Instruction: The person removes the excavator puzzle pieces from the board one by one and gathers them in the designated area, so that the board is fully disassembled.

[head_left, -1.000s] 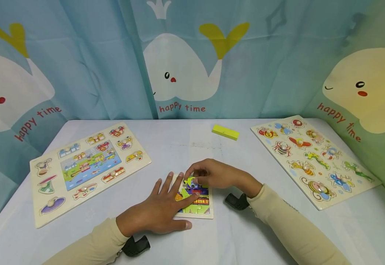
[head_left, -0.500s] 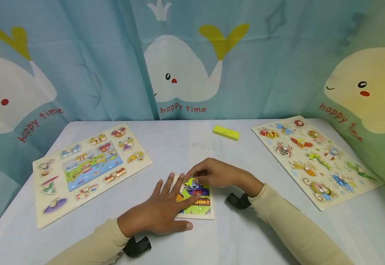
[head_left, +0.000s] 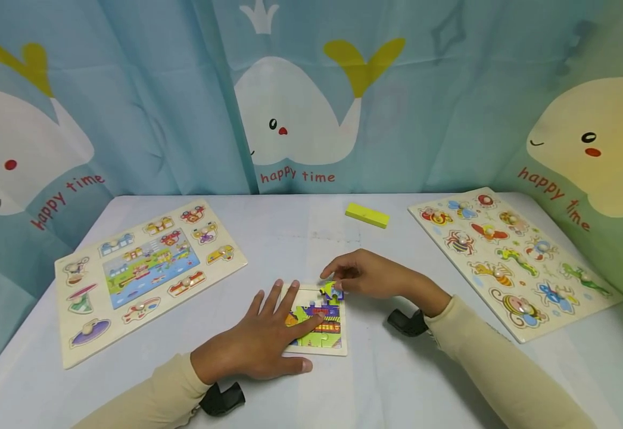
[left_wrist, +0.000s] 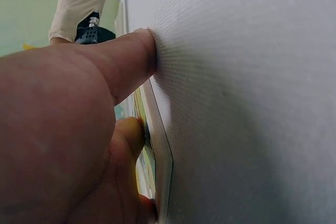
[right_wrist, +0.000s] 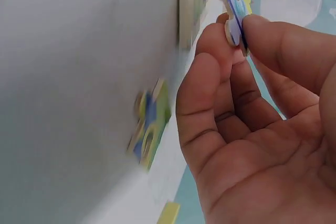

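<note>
A person in beige sleeves works a jigsaw at a white-covered table [head_left: 284, 232], the right hand [head_left: 370, 277] pinching a small yellow-green, blue and purple puzzle piece [head_left: 330, 290] between thumb and fingertips, the other fingers curled in. The piece is at the upper right corner of a small square wooden-framed puzzle board [head_left: 322, 351]; whether it touches the board cannot be told. The left hand [head_left: 260, 342] lies across the board's left side, fingers spread apart, index finger over the colorful fitted pieces and thumb just off the near edge. A blurred green and blue loose puzzle piece [right_wrist: 150, 124] shows near the right hand in the right wrist view. Beyond the board lies a yellow-green rectangular block [head_left: 367, 215], flanked by a pale wooden vehicle-themed board [head_left: 115, 326] at left and a pale wooden insect-themed board [head_left: 585, 305] at right, before a blue whale-print curtain [head_left: 172, 137].
</note>
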The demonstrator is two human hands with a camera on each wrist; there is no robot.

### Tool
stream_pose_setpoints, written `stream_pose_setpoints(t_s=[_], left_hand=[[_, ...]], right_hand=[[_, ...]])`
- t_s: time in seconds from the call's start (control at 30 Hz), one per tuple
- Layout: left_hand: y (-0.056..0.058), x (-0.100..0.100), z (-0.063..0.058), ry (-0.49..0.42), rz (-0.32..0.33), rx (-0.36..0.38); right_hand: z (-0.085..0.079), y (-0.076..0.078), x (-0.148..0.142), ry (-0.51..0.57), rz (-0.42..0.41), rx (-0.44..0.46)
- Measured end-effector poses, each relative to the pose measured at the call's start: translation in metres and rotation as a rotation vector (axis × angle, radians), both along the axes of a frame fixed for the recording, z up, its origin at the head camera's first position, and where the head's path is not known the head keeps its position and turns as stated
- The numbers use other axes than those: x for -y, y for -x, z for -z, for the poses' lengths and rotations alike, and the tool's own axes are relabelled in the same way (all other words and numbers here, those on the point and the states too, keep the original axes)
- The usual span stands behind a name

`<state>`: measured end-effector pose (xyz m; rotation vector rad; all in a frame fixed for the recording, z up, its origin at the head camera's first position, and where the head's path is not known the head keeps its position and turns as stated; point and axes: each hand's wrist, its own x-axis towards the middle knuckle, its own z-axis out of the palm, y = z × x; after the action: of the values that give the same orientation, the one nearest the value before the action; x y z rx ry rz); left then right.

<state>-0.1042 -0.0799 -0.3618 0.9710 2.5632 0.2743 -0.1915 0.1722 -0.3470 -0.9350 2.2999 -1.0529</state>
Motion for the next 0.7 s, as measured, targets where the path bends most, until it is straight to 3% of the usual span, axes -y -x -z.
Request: stream_pose_setpoints(t_s=[0.7], left_hand=[[0.000, 0.000, 0.001, -0.013, -0.010, 0.004]], right_hand=[[-0.008, 0.008, -0.050, -0.023, 0.079, 0.037]])
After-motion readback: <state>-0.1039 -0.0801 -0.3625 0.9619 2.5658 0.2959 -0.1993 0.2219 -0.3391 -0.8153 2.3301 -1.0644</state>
